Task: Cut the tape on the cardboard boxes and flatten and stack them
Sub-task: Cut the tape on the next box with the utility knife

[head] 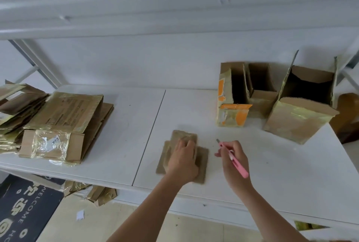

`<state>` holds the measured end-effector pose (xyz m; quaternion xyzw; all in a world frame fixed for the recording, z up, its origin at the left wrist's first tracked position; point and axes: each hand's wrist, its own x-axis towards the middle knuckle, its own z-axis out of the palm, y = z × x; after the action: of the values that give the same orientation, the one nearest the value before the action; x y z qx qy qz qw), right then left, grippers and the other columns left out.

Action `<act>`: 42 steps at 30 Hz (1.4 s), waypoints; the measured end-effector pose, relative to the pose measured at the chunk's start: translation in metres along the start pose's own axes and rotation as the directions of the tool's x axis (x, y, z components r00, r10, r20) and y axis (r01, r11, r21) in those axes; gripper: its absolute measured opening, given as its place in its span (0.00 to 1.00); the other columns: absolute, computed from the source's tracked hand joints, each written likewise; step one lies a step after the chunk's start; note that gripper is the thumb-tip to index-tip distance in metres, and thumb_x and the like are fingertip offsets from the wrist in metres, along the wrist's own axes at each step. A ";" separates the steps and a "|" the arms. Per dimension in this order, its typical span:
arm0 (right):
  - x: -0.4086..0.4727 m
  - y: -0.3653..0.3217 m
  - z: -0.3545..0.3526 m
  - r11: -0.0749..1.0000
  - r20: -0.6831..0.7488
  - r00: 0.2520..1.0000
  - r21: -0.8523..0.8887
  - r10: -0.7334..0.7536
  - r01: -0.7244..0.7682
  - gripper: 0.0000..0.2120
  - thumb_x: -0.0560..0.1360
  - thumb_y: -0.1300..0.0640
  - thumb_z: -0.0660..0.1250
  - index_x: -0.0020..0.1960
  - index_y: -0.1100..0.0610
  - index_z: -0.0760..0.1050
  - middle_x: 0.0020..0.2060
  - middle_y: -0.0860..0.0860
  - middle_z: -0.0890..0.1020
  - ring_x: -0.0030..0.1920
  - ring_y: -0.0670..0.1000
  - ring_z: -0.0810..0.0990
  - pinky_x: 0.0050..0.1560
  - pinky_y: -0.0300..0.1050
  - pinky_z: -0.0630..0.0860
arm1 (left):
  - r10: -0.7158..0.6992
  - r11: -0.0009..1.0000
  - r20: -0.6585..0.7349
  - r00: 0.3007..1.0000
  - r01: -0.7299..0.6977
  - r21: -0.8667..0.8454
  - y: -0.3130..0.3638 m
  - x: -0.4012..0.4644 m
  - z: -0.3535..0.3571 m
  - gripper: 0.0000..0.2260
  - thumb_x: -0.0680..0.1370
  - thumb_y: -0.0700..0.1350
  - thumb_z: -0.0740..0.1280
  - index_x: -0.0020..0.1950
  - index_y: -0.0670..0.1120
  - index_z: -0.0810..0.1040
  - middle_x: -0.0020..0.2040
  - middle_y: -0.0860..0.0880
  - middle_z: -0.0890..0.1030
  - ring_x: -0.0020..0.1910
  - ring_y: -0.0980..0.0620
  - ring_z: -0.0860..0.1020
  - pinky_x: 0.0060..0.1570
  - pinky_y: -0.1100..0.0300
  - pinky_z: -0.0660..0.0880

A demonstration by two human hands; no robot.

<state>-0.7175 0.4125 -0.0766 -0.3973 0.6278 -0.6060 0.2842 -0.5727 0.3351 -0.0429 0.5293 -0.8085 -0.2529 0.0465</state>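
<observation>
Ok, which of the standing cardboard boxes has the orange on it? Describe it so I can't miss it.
On the white table, three open cardboard boxes stand at the far right. It is the leftmost, nearest the pink utility knife: the orange-patched taped cardboard box. Its neighbours are plain brown.

Premises appear to be a plain storeroom or packing area. Evidence: white folding tabletop (pixel 120 125) against a bare white panelled wall (pixel 155 8); flattened cardboard stack (pixel 58 121) at 9 o'clock; open boxes (pixel 272 97) at 2 o'clock; "WELCOME" doormat (pixel 23 212) on tiled floor (pixel 136 226) at 7 o'clock.
</observation>
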 end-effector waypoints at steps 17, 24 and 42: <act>0.007 0.012 0.021 0.944 0.135 0.981 0.279 0.142 -0.175 0.03 0.81 0.61 0.64 0.50 0.60 0.75 0.45 0.57 0.81 0.47 0.57 0.86 0.45 0.38 0.79 | 0.165 0.960 0.063 0.984 -0.145 -0.241 -0.058 0.001 -0.012 0.28 0.77 0.41 0.69 0.76 0.53 0.65 0.79 0.57 0.54 0.78 0.58 0.43 0.72 0.60 0.32; 0.007 0.017 0.034 0.962 0.175 0.980 0.234 0.099 -0.139 0.03 0.81 0.59 0.64 0.49 0.57 0.75 0.45 0.49 0.82 0.49 0.52 0.84 0.50 0.46 0.82 | 0.154 0.958 0.081 0.985 -0.129 -0.256 -0.058 -0.001 -0.011 0.29 0.78 0.36 0.67 0.76 0.53 0.63 0.79 0.57 0.53 0.78 0.58 0.42 0.73 0.58 0.32; 0.002 0.002 0.016 0.977 0.311 0.934 0.063 0.175 -0.204 0.10 0.80 0.60 0.64 0.40 0.52 0.73 0.48 0.48 0.85 0.51 0.50 0.85 0.55 0.52 0.77 | 0.148 0.978 0.089 0.985 -0.132 -0.164 -0.059 0.002 -0.005 0.30 0.79 0.38 0.65 0.77 0.54 0.61 0.79 0.57 0.51 0.78 0.55 0.41 0.72 0.58 0.32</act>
<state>-0.7054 0.4017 -0.0801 -0.4093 0.5827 -0.5365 0.4529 -0.5230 0.3127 -0.0657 0.4522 -0.8227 -0.3383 0.0648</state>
